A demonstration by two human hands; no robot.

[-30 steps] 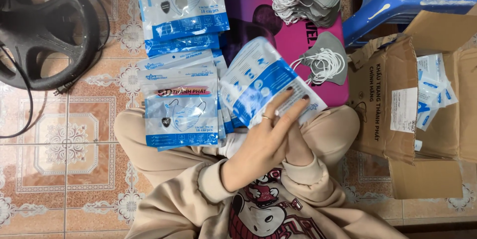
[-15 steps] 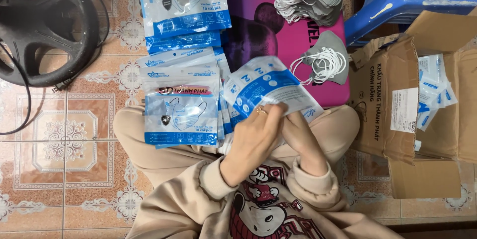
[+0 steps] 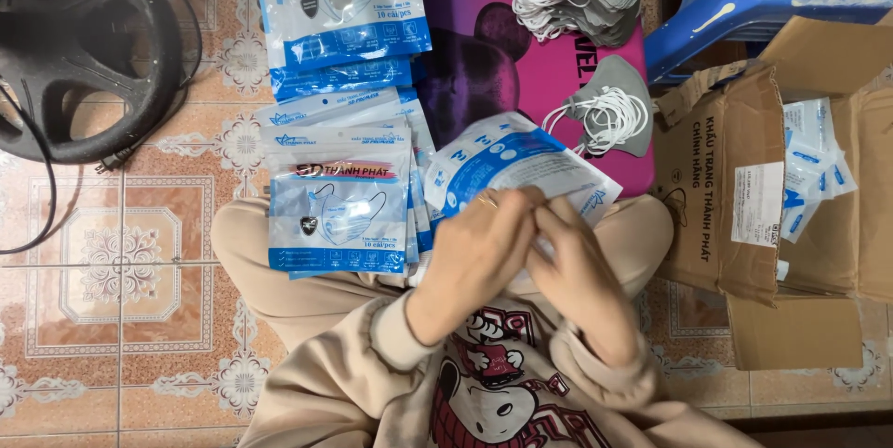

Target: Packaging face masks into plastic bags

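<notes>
Both hands, the left hand [image 3: 479,257] and the right hand [image 3: 577,271], are being closed together on a blue-and-white mask packet [image 3: 507,164] held over the lap. A stack of filled packets [image 3: 339,206] is lying on the floor just left of it, grey masks [image 3: 609,113] beyond, a cardboard box [image 3: 716,178] at the right.

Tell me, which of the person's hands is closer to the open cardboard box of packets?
Right. The right hand is on the blue-and-white packet in the lap, on the side toward the cardboard box. The left hand grips the same packet, farther from the box.
</notes>
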